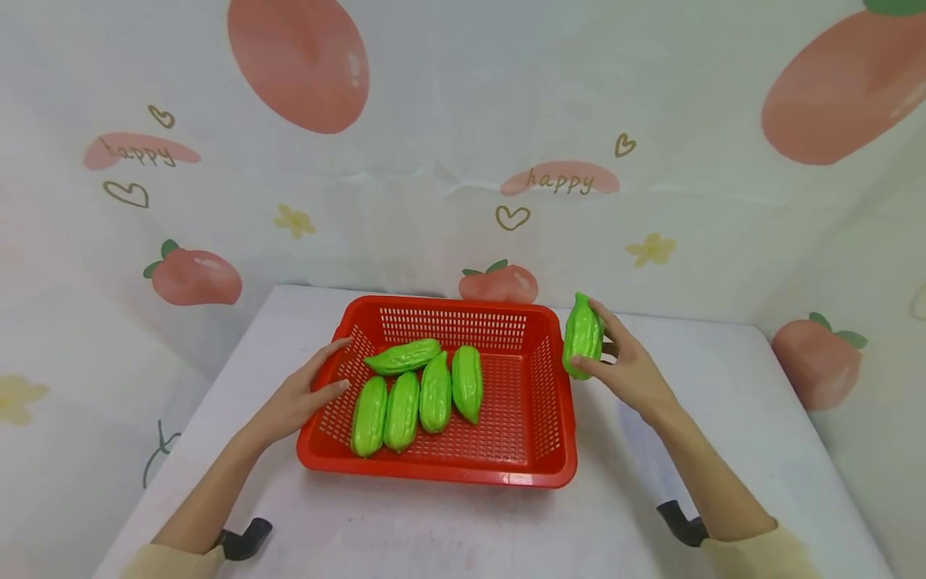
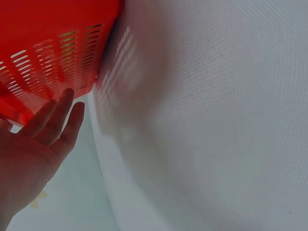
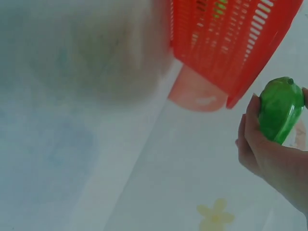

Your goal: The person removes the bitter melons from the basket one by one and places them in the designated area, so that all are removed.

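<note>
A red plastic basket (image 1: 434,474) with slotted walls stands on the table. Several glossy, ribbed green bitter melons (image 1: 370,416) lie in its left half, one of them lying crosswise (image 1: 405,356) behind the others. My right hand (image 1: 637,374) grips another bitter melon (image 1: 582,336) between thumb and fingers, upright at the basket's right rim. The right wrist view also shows this bitter melon (image 3: 279,110) in the hand, outside the basket's wall. At the left rim is my left hand (image 1: 300,402), its fingers extended along the side; in the left wrist view the fingers (image 2: 60,118) lie close to the wall.
The white-covered table (image 1: 405,535) runs back to a hanging cloth (image 1: 419,161) printed with fruit, hearts and flowers. Black straps or mounts (image 1: 246,539) show near both wrists. The basket's right half shows its bare slotted floor.
</note>
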The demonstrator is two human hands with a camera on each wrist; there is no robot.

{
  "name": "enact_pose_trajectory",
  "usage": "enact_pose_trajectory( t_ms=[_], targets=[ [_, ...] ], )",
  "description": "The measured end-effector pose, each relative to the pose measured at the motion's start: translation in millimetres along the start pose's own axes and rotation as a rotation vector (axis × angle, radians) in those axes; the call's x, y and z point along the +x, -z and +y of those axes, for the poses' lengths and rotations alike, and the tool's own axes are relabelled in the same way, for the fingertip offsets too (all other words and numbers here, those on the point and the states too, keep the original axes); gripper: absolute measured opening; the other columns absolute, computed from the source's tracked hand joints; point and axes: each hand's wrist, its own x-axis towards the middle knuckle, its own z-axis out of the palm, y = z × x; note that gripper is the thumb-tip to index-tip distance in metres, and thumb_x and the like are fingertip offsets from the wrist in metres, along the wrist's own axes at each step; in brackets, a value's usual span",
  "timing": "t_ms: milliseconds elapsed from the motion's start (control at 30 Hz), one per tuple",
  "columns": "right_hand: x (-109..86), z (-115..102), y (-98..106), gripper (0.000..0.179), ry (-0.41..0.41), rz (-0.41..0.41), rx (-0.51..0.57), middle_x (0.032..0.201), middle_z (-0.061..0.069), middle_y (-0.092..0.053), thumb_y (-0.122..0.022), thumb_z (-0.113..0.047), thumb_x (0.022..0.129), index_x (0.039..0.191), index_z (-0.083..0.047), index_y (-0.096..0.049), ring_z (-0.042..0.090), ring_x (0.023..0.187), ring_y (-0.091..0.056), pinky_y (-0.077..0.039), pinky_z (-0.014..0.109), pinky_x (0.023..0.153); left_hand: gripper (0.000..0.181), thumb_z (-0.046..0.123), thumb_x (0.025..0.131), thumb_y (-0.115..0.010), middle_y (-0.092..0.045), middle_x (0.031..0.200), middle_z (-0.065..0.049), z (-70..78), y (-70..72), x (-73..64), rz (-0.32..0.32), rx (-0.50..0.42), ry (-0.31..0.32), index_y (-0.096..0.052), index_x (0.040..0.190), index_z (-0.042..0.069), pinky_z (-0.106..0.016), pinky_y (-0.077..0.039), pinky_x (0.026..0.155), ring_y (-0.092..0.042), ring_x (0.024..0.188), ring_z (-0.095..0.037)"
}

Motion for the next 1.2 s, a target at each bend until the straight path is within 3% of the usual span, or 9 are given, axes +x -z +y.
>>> enact_pose_trajectory(
  t_ms=[267, 500, 800, 967, 1200],
  targets=[
    [4.5, 21.1, 20.6, 0.087, -0.093, 0.041, -0.060, 0.156, 0.017, -0.032, -0.068, -0.028, 0.093, 0.159, -0.038, -0.013, 0.043, 0.128, -0.046, -0.047, 0.047, 0.086, 0.068, 0.022, 0.098, -0.062, -0.048, 0.139, -0.024, -0.1, 1.4, -0.7, 0.026, 0.045, -0.008, -0.028, 0.156, 0.026, -0.035, -0.061, 0.068, -0.065, 0.100, -0.032],
    [8.0, 39.8, 28.9, 0.080, -0.161, 0.063, -0.072, 0.156, 0.022, -0.030, -0.060, -0.035, 0.096, 0.157, -0.043, -0.010, 0.044, 0.133, -0.040, -0.043, 0.054, 0.092, 0.066, 0.021, 0.097, -0.063, -0.052, 0.135, -0.024, -1.1, 1.9, -3.1, 0.051, 0.085, -0.018, -0.031, 0.155, 0.024, -0.033, -0.061, 0.067, -0.066, 0.097, -0.030],
    [22.6, 64.5, 29.5, 0.077, -0.133, 0.124, -0.054, 0.159, 0.023, -0.026, -0.056, -0.033, 0.099, 0.161, -0.031, -0.011, 0.046, 0.132, -0.041, -0.042, 0.055, 0.096, 0.064, 0.014, 0.099, -0.058, -0.047, 0.142, -0.024, -2.8, 0.7, -2.6, 0.063, 0.099, -0.039, -0.031, 0.156, 0.024, -0.032, -0.060, 0.069, -0.063, 0.099, -0.032],
    [32.2, 85.6, 25.6, 0.073, -0.142, 0.155, -0.106, 0.156, 0.026, -0.031, -0.055, -0.038, 0.100, 0.160, -0.025, -0.016, 0.045, 0.128, -0.046, -0.045, 0.050, 0.093, 0.064, 0.012, 0.099, -0.058, -0.046, 0.142, -0.024, -2.4, 0.2, -1.2, 0.051, 0.071, -0.035, -0.031, 0.156, 0.025, -0.033, -0.061, 0.069, -0.064, 0.099, -0.033],
    [38.4, 100.3, 22.0, 0.078, -0.186, 0.137, -0.181, 0.153, 0.032, -0.030, -0.058, -0.027, 0.098, 0.160, -0.011, -0.013, 0.048, 0.128, -0.046, -0.046, 0.050, 0.094, 0.064, 0.012, 0.099, -0.057, -0.047, 0.141, -0.025, -0.1, 0.1, -0.8, 0.026, 0.040, -0.034, -0.030, 0.156, 0.026, -0.035, -0.061, 0.068, -0.065, 0.097, -0.033]
  ],
)
